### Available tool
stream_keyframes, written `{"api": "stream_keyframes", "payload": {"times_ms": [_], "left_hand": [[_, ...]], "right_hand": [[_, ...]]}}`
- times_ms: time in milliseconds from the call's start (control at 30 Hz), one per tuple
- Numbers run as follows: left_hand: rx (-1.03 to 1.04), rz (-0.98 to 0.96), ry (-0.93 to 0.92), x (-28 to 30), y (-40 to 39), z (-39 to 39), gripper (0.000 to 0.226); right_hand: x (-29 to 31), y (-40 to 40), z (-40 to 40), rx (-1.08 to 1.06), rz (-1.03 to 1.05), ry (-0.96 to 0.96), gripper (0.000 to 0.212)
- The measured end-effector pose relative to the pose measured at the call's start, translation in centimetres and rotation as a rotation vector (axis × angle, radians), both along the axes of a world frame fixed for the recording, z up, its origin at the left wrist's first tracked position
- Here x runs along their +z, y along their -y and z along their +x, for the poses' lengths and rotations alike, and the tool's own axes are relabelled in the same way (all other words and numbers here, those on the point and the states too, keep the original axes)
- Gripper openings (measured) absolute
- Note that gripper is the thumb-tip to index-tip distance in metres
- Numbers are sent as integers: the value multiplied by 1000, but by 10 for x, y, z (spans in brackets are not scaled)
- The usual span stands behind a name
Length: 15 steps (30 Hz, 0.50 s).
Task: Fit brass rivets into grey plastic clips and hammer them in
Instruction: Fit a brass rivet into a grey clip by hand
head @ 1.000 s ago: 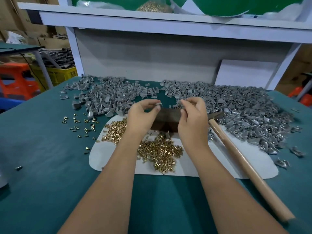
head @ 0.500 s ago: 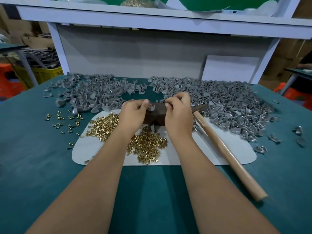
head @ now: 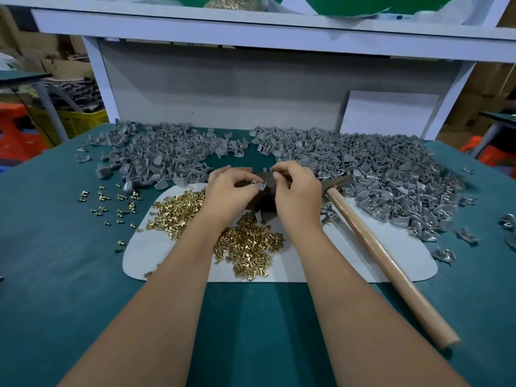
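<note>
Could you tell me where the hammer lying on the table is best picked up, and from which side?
Probably the bare wooden handle, taken from above with the right hand. The hammer lies flat and untouched, its free end pointing toward the person; its head sits against the clips.

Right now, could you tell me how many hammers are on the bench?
1. The hammer lies right of the hands, its head beside the right hand, its handle running toward the near right. Others may hide under the clip piles.
</note>
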<state>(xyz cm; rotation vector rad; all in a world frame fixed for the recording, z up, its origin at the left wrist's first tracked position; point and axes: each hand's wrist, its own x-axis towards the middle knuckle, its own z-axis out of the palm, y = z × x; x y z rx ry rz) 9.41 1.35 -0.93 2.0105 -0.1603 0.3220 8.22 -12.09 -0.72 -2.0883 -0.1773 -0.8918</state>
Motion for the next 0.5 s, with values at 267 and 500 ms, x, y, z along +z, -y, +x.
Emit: {"api": "stream_keyframes", "payload": {"times_ms": [267,500], "left_hand": [[8,33,59,-3,-1,4,9],[-8,43,87,-1,-3,4,14]], "right_hand": [[-3,-2,8,56,-84,-83,10],[-2,-1,8,51,-79,-109,7]]}}
